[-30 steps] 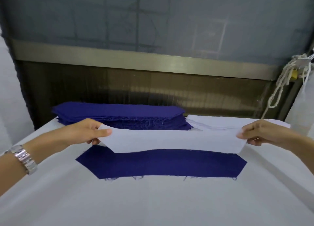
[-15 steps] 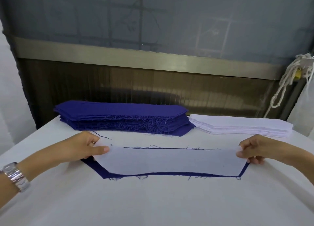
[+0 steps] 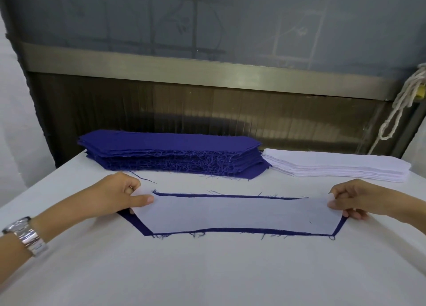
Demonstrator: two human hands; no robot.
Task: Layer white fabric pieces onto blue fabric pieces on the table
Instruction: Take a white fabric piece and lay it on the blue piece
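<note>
A long white fabric piece [image 3: 237, 214] lies flat on a blue fabric piece [image 3: 230, 231], whose blue edge shows as a thin border at front, back and left. My left hand [image 3: 119, 196] pinches the white piece's left end between thumb and fingers. My right hand [image 3: 355, 198] pinches its right end the same way. Both hands are low at the table surface.
A thick stack of blue pieces [image 3: 170, 154] sits at the back left of the white table [image 3: 207, 271]. A lower stack of white pieces [image 3: 336, 166] sits at the back right. A wall panel stands behind, with white rope [image 3: 401, 105] hanging at right.
The white piece, held up above the blue piece a second ago, has come down and forward onto it and now covers it almost fully. Both hands moved down with it.
</note>
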